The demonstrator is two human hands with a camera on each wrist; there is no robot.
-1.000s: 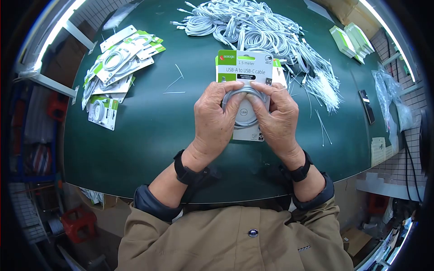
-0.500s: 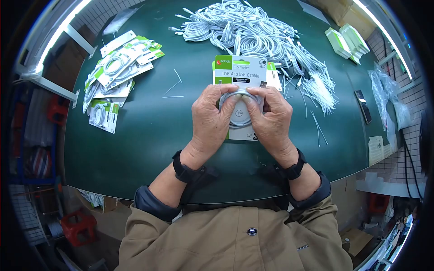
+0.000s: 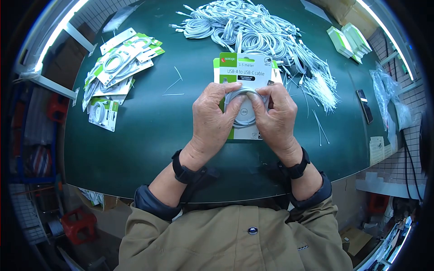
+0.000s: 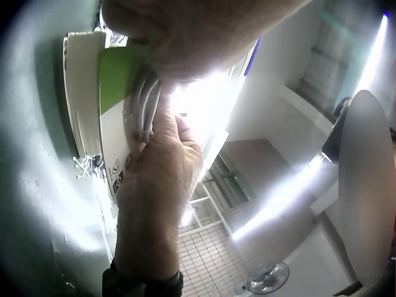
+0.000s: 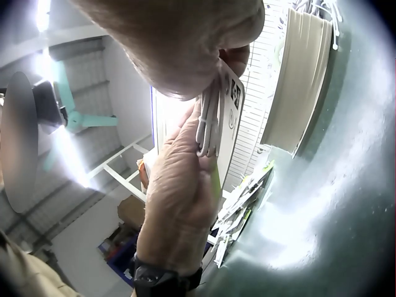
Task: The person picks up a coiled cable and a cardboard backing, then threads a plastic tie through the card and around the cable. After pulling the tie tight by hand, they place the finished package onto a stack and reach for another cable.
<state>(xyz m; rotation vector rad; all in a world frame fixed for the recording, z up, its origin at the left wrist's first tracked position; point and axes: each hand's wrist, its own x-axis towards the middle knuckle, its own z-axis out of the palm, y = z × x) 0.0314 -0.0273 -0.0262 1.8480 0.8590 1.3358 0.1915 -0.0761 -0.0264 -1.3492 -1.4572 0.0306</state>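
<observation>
A white and green cable package card [image 3: 246, 65], printed "USB-A to USB-C cable", stands between both hands, facing me. On its front lies a coiled light grey cable [image 3: 244, 122]. My left hand [image 3: 211, 113] grips the coil and card from the left, its thumb inside the ring and index finger along the top. From the right my right hand [image 3: 278, 115] pinches the coil's upper part the same way, both thumbs side by side. In the left wrist view the coil [image 4: 145, 105] stands out from the card's face. A thick stack of cards [image 5: 300, 80] stands right behind the held card.
Finished cable packs [image 3: 117, 63] lie heaped at the left. A large pile of coiled cables [image 3: 253, 31] covers the back, with white cable ties [image 3: 323, 90] beside it. At right are card bundles [image 3: 348, 43], a phone [image 3: 364, 106] and clear plastic bags [image 3: 391, 97].
The card and both hands have shifted slightly within the head view, first left, then back right. Both hands keep hold of the coil; the right index finger has slid a little rightward along its top.
</observation>
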